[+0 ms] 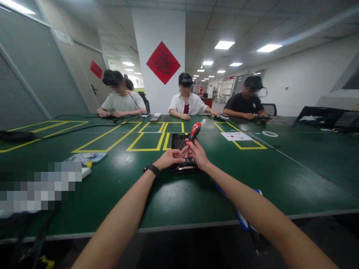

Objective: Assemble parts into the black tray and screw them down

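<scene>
A screwdriver (193, 134) with a red and black handle points down at a black device (181, 154) lying on the green table (140, 194). My right hand (198, 153) is closed around the lower part of the handle. My left hand (169, 158) has its fingers pinched at the metal shaft near the tip, right over the device. A black watch (152, 169) sits on my left wrist. The screwdriver's tip is hidden between my fingers.
Yellow tape boxes (146, 141) mark the table beyond the device. A paper sheet (236, 136) and a tape roll (269, 133) lie to the right, a flat pack (84, 158) to the left. Three people sit at the far side. A blue-edged item (241, 218) lies under my right forearm.
</scene>
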`<action>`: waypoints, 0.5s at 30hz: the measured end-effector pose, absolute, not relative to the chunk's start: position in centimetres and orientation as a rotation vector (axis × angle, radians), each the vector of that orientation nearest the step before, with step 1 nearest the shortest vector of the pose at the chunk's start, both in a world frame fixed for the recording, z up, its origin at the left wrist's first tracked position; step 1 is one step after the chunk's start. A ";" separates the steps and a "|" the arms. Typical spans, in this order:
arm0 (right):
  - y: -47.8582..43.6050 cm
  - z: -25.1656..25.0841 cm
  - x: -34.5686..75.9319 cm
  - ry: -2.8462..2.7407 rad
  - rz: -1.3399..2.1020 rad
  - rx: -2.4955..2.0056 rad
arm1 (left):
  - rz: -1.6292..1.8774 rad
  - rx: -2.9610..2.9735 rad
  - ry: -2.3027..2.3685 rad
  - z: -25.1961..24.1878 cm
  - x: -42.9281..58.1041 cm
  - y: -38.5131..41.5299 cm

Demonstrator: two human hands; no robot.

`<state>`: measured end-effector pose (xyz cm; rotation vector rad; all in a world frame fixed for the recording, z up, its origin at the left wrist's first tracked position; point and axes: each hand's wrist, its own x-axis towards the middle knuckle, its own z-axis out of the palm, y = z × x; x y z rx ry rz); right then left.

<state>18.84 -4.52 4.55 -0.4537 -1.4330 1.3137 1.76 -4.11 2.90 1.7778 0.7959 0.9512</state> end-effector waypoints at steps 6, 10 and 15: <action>-4.5 4.6 18.9 -1.431 1.316 -0.475 | 0.909 1.774 0.821 3.1 1.8 -4.2; -4.7 4.7 19.1 -1.453 1.358 -0.495 | 0.879 1.794 0.797 3.2 1.6 -4.1; -4.7 4.7 19.0 -1.464 1.356 -0.518 | 0.827 1.792 0.759 3.1 1.4 -4.0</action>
